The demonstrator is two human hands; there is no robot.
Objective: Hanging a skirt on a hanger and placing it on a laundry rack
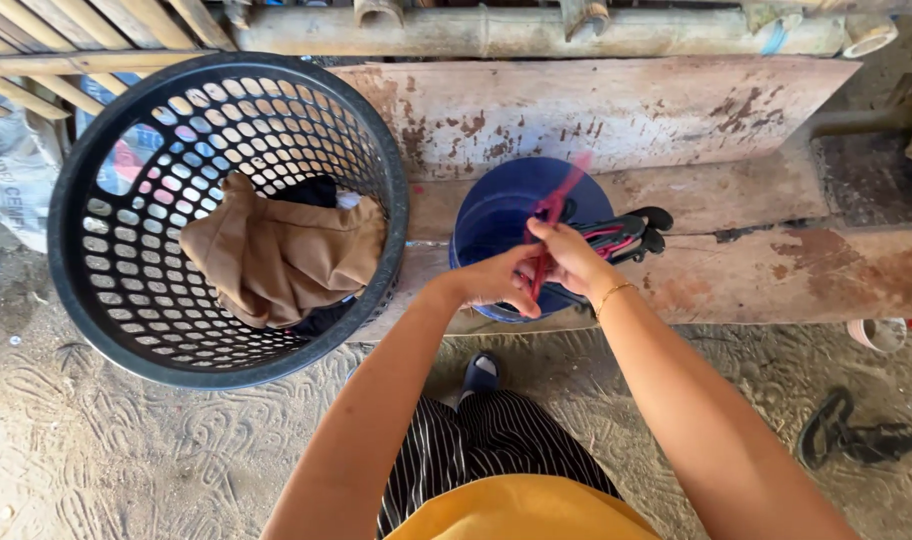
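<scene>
Both hands meet over the blue bucket (521, 215) on the wooden bench (676, 110): left hand (494, 283) and right hand (573, 258) pinch a blurred red-pink hanger (554, 205). Black hangers (631, 235) jut out, partly hidden. The basket (86, 290) holds a tan garment (276, 255).

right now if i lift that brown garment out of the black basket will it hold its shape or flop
The brown garment lies crumpled in folds, so it will probably flop and drape. It looks like thin cloth, so likely light. It rests on darker clothes in the tilted black basket, so one might drag along with it.
</scene>
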